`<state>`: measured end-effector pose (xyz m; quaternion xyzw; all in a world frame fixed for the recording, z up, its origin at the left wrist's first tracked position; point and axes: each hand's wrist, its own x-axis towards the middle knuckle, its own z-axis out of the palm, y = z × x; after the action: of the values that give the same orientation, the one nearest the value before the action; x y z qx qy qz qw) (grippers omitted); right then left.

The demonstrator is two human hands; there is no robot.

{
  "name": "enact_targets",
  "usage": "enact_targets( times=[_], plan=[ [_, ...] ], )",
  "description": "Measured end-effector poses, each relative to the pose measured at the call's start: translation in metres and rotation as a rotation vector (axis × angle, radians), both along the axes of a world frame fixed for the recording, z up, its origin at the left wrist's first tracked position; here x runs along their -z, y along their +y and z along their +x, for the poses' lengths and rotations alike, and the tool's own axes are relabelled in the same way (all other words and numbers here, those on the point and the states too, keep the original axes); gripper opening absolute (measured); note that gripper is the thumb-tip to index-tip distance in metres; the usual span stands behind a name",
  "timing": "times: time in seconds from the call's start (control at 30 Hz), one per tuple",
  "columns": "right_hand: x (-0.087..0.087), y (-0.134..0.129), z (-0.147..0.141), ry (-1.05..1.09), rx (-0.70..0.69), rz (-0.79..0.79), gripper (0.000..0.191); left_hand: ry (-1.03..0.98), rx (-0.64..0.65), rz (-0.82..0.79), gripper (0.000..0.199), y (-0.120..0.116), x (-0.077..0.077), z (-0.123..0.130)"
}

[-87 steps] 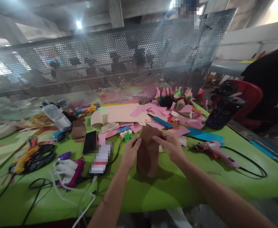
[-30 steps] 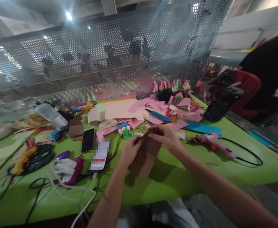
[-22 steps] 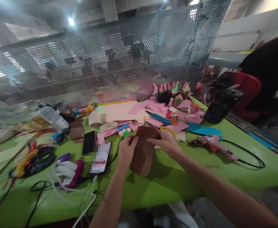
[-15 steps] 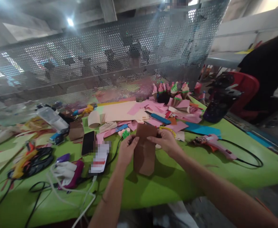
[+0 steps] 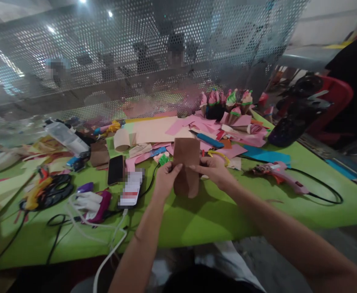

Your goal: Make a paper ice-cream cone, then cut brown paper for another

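Note:
A brown paper piece point(image 5: 186, 152) is held upright over the green table, with a crease across its middle. My left hand point(image 5: 166, 178) pinches its left edge, thumb on the near face. On the right edge, my right hand point(image 5: 213, 170) pinches it the same way, thumb pointing inward. The fingers behind the paper are partly hidden. A small green paper piece point(image 5: 163, 159) lies just beyond my left hand. Past my right hand are yellow-handled scissors point(image 5: 219, 156) and a blue cutter point(image 5: 209, 140).
Left on the green table point(image 5: 178, 232) are a phone point(image 5: 116, 170), a lit phone point(image 5: 131, 188), cables and an orange tool point(image 5: 34, 194). A pink glue gun point(image 5: 280, 175) lies right. Paper cones point(image 5: 231, 99) and a dark bottle point(image 5: 283, 126) stand behind.
The view has tilted down and shifted slightly left. The lower part of the brown paper looks shorter and bent at the crease. Both hands keep their pinch on it.

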<state>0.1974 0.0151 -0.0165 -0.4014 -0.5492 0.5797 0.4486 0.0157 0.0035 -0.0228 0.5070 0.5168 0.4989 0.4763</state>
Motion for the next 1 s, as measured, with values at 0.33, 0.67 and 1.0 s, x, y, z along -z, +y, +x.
enact_targets(
  times=[0.33,0.67,1.0],
  plan=[
    [0.002,-0.001,-0.001,-0.071,0.118,0.038,0.045,0.097,-0.026,0.081,0.027,-0.005,-0.004,0.011],
    [-0.001,0.0,0.002,-0.054,0.192,0.046,0.043,-0.01,0.045,0.04,0.026,-0.003,-0.002,0.011],
    [0.003,0.0,0.0,-0.093,0.174,0.097,0.045,0.028,-0.026,0.045,0.028,-0.004,-0.004,0.006]
  ],
)
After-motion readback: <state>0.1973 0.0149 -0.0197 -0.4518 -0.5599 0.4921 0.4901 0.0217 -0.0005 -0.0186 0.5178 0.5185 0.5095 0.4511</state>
